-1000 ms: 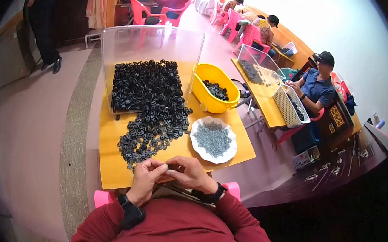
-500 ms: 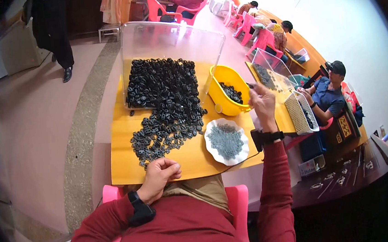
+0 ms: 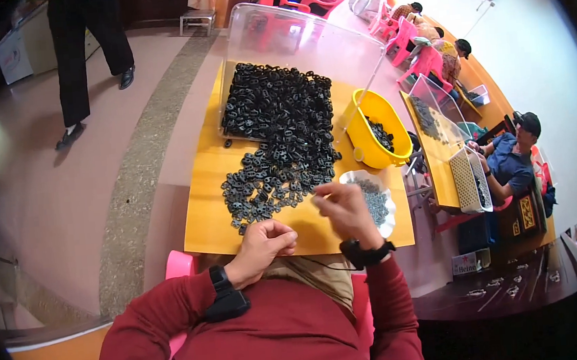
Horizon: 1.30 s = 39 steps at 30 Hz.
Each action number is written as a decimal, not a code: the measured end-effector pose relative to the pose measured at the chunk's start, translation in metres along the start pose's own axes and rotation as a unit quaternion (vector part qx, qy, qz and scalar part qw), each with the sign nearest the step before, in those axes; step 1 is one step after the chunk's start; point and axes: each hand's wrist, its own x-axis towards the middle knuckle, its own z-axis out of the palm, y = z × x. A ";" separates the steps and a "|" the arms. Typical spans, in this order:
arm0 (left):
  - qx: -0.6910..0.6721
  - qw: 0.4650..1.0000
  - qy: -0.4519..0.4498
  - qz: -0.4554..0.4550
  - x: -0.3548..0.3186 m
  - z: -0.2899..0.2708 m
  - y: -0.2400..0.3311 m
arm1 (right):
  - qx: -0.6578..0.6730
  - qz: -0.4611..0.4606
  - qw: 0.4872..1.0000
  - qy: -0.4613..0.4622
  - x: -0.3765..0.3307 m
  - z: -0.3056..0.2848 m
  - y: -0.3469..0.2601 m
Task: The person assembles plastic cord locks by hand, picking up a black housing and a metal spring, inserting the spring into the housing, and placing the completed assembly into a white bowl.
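My left hand (image 3: 262, 249) rests at the table's near edge, thumb and fingertips pinched together. Whatever it holds, if anything, is too small to make out. Beside it, my right hand (image 3: 347, 210) hangs over the table with its fingers bent and smeared by motion, partly covering a white scalloped dish (image 3: 391, 220) of small grey-blue pieces. In front of both hands spreads a heap of small black flat pieces with holes (image 3: 269, 175), spilling out of a clear plastic box (image 3: 303, 36) lying on its side. A yellow basket (image 3: 360, 137) with more black pieces stands right of the heap.
My wooden table (image 3: 209, 218) ends close to my lap. To the right, a person (image 3: 510, 160) sits at another table with a white perforated basket (image 3: 466, 181). Pink chairs and more seated people line the far right. Someone in dark trousers (image 3: 72, 62) is on the left floor.
My right hand has moved from beside the yellow basket down and left, near my left hand. My left hand stays pinched. The view has shifted, and the person on the left has stepped.
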 end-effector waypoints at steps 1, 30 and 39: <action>-0.003 1.000 0.001 0.005 0.000 -0.001 -0.002 | -0.039 -0.037 0.998 -0.021 0.001 0.011 -0.002; -0.001 1.000 -0.004 0.007 -0.002 0.001 -0.004 | -0.228 -0.082 0.970 0.004 0.024 0.036 0.011; -0.004 1.000 0.001 0.006 -0.003 0.002 -0.001 | -0.225 -0.110 0.968 0.018 0.026 0.040 0.023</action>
